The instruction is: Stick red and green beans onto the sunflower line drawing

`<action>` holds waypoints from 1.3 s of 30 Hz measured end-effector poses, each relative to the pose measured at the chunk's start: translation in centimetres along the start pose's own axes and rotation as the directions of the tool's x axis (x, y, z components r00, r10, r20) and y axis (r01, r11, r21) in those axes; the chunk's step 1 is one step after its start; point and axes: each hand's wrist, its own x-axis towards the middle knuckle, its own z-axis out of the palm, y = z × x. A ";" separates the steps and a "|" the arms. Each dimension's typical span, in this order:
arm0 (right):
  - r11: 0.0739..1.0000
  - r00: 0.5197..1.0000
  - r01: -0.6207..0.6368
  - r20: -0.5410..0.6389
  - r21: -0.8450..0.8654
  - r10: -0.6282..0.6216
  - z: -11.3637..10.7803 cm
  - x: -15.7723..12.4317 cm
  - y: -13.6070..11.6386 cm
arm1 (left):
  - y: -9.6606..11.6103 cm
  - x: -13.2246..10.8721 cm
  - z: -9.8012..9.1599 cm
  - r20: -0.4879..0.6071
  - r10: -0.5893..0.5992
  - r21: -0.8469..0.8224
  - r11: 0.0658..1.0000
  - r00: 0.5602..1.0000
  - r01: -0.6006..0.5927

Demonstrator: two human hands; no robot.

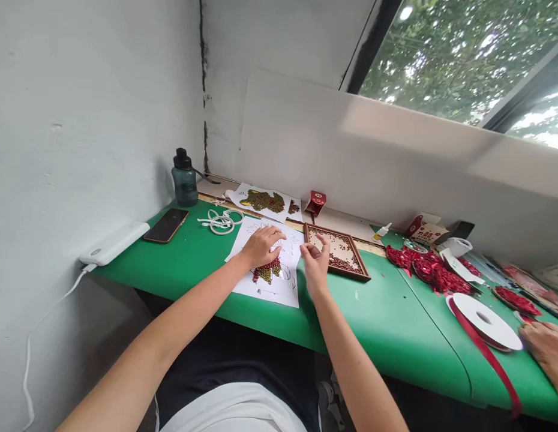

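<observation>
My left hand [263, 246] lies over a white sheet of paper [279, 295] with line drawings, its fingers spread and slightly bent. Under and below it, rows of red and green beans [268, 273] cover part of the drawing. My right hand [317, 259] hovers between the sheet and the left side of a shallow wooden tray [363, 275]. Its index finger arches up while the thumb and another fingertip seem to meet; anything between them is too small to make out. Loose reddish-brown beans [344, 263] are scattered in the tray, thickest along its near side.
Behind the sheet lie a finished-looking bean picture [263, 203] and a small red box [315, 203]. A phone [166, 225], white cable [221, 222] and bottle [185, 180] stand left. Right are a glue bottle [381, 231], red ribbon heaps [436, 271], a white spool [486, 321] and another person's hand [546, 348].
</observation>
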 end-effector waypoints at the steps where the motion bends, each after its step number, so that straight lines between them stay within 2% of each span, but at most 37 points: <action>1: 0.999 1.000 -0.024 -0.004 0.041 0.024 0.4 -0.8 0.1 | 0.3 0.0 0.1 0.003 0.031 0.018 0.999 1.000 -0.031; 5: 0.994 0.997 -0.065 -0.035 0.082 0.068 0.6 -2.1 -0.1 | 0.9 0.0 0.4 0.046 0.113 0.050 0.992 0.993 -0.115; 12: 0.981 0.986 -0.166 0.034 0.099 0.164 0.4 -2.0 -0.3 | 1.4 0.0 0.8 0.056 0.159 0.074 0.984 0.986 -0.163; 23: 0.977 0.978 -0.182 0.126 0.114 0.167 0.7 -2.1 0.0 | 1.5 0.1 1.1 0.061 0.191 0.092 0.976 0.980 -0.196; 29: 0.979 0.975 -0.184 0.144 0.093 0.169 0.7 -2.1 -0.1 | 1.5 0.0 1.0 0.066 0.167 0.041 0.985 0.984 -0.170; 39: 0.985 0.976 -0.152 0.168 0.078 0.138 0.7 -2.1 0.4 | 1.3 0.0 1.7 0.070 0.168 0.057 0.984 0.983 -0.172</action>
